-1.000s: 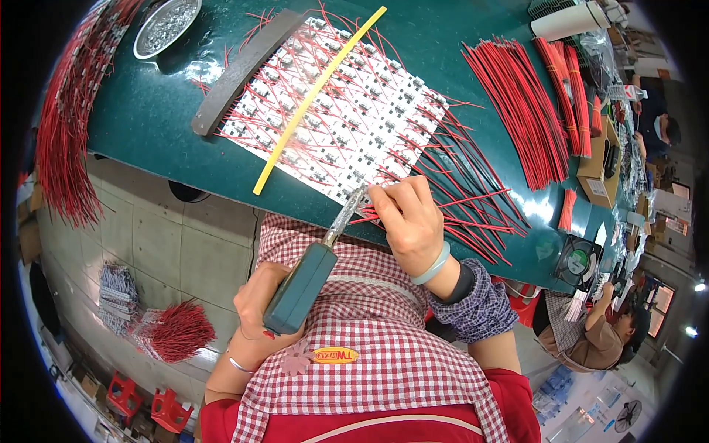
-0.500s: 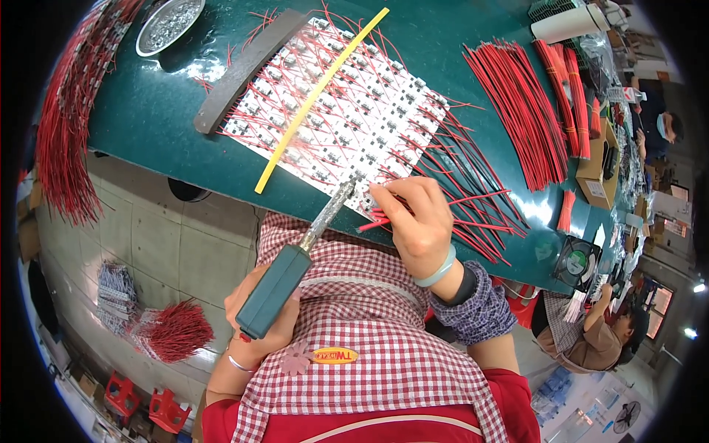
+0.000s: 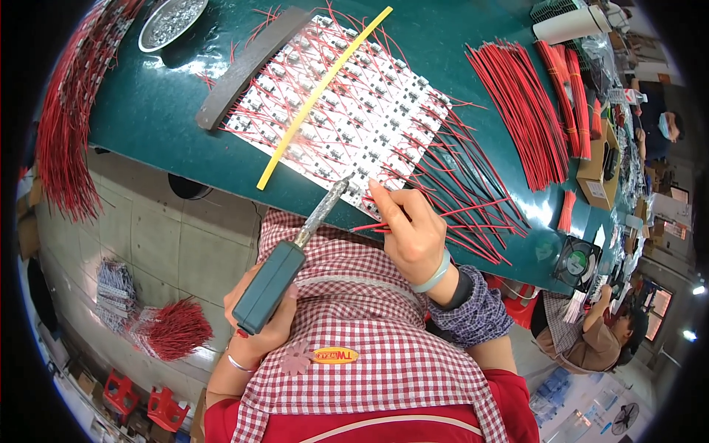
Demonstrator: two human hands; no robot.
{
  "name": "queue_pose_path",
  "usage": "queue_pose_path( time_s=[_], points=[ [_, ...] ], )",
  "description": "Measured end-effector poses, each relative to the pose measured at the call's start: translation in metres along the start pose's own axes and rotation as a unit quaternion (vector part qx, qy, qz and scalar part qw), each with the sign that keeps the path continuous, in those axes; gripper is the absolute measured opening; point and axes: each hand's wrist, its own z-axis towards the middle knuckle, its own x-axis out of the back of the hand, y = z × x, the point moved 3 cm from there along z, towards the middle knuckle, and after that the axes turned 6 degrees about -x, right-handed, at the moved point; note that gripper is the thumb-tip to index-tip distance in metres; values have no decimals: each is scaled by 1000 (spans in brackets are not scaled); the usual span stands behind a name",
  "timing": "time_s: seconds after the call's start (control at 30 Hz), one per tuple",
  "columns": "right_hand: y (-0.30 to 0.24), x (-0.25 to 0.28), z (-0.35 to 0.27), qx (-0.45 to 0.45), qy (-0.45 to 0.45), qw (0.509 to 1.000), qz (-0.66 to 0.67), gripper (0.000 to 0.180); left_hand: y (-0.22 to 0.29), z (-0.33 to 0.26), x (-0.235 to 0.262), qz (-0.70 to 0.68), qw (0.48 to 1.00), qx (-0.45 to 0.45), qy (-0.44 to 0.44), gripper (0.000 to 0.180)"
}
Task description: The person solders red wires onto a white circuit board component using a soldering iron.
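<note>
At the near edge of the green bench: a person in a red-checked apron works over a white panel of small circuit boards [image 3: 347,118].
Left hand [image 3: 258,325]: closed in a full fist around the teal handle of a soldering iron [image 3: 284,269].
Iron tip: the silvery shaft rises up and to the right; its end sits at the panel's near edge, touching or just short of it, I cannot tell which.
Right hand [image 3: 413,236]: thumb and fingers pinched on a red wire [image 3: 369,227], fingertips resting at the same near edge, just beside the iron tip.
Panel: flat on the bench, a yellow strip [image 3: 317,88] laid diagonally across it, a dark bar [image 3: 247,63] along its far-left edge.
Wires already attached: red leads fan out from the panel's right side.
Stock: bundles of loose red wires [image 3: 517,103] lie well apart to the right.
Step in hand: judged to be jointing one wire end to a board pad.
Next move calls for: steady wire placement on the pad and brief contact of the tip, with fingers clear of the hot shaft.
</note>
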Motion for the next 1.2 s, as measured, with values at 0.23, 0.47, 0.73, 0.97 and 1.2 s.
queue_pose_path(
  time_s=[0.23, 0.47, 0.73, 0.97, 1.2],
  points=[
    [-3, -1, 0, -13, 6, 1000, -22, 50, -3, -2, 0, -1, 1000, 3, 1, 27],
    [-3, 1, -2, -26, 9, 999, 26, 47, -1, 0, -1, -10, 1000, -7, -1, 26],
    [-6, -3, -2, -16, 17, 999, 33, 41, 16, 14, 4, 20, 999, -45, -4, 25],
    [-9, -6, -4, -36, -3, 999, 34, 49, 26, 23, 4, 11, 998, -57, -10, 22],
    [-12, -6, -1, -14, 2, 999, 36, 34, 23, 22, 3, -22, 999, -25, -9, 22]
  ],
)
